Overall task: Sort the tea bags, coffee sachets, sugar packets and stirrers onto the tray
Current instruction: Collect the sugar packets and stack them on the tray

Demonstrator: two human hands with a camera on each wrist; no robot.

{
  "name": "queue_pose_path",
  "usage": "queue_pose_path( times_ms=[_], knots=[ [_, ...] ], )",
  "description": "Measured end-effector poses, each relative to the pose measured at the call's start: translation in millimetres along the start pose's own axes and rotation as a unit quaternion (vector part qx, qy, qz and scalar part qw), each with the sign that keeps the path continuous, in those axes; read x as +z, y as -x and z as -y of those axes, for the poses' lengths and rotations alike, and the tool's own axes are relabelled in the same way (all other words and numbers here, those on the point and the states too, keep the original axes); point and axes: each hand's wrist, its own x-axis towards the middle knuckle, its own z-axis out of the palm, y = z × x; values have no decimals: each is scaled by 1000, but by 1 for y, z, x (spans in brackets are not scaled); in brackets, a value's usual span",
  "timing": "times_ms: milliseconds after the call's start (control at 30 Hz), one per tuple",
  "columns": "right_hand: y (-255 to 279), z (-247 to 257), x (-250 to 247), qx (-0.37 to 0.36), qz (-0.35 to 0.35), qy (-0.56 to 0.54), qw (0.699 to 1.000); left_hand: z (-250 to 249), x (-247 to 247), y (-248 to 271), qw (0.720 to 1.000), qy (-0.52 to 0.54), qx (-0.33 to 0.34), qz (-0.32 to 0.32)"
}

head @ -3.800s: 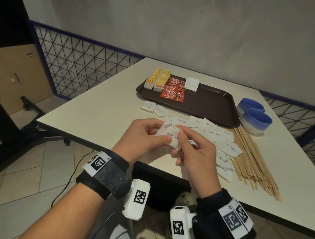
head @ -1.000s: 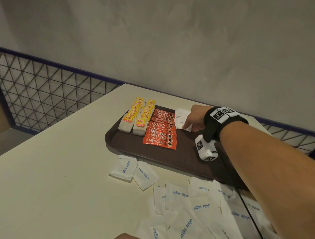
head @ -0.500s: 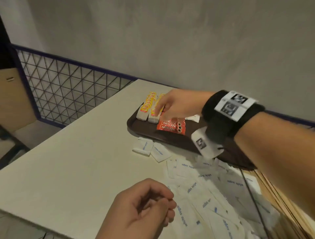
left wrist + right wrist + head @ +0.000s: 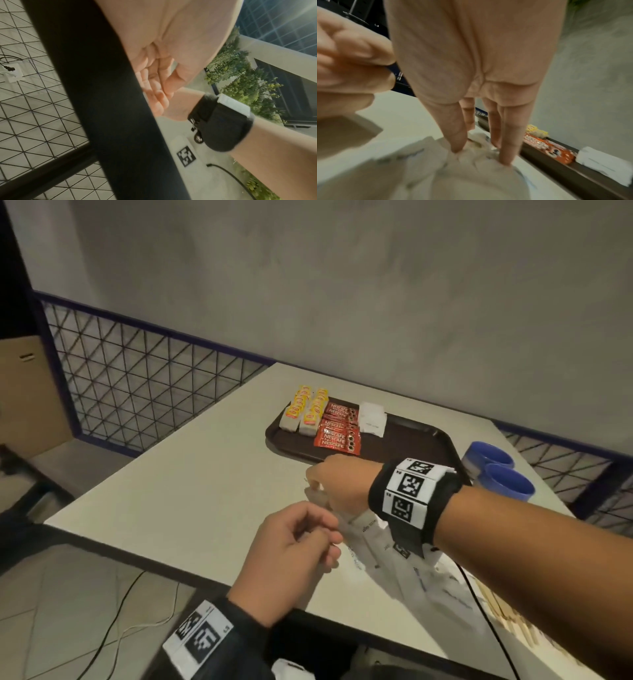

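The brown tray (image 4: pixel 421 440) holds yellow tea bags (image 4: pixel 305 410), red coffee sachets (image 4: pixel 337 431) and a white stack of sugar packets (image 4: pixel 371 419). My right hand (image 4: pixel 318 484) is down on loose sugar packets (image 4: pixel 370 539) just in front of the tray. In the right wrist view its thumb and fingertips (image 4: pixel 506 161) pinch a bunched white packet (image 4: pixel 477 154). My left hand (image 4: pixel 325 539) hovers near the table's front edge, its fingers loosely curled and holding nothing. Wooden stirrers (image 4: pixel 507 614) lie at the lower right, partly hidden by my right forearm.
Two blue bowls (image 4: pixel 496 470) stand right of the tray. The white table (image 4: pixel 191 474) has bare surface to the left. A wire-mesh railing (image 4: pixel 144 385) runs behind the table's left side, and a grey wall rises behind it.
My right hand has pulled back from the tray and come down on the loose sugar packets in front of it. My left hand has moved up over the table's edge.
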Motion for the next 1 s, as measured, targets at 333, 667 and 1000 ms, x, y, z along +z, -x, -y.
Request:
queue_pose_path(
  times_ms=[333,667,1000],
  knots=[
    [27,-5,6,-6,-106,-70,992,-2,3,1,1000,7,-5,-25],
    [95,-32,-5,-38,-270,-137,952,-4,5,1,999,5,7,-41],
    [149,-57,51,48,-75,-75,993,0,7,0,996,-75,24,-36]
  ],
)
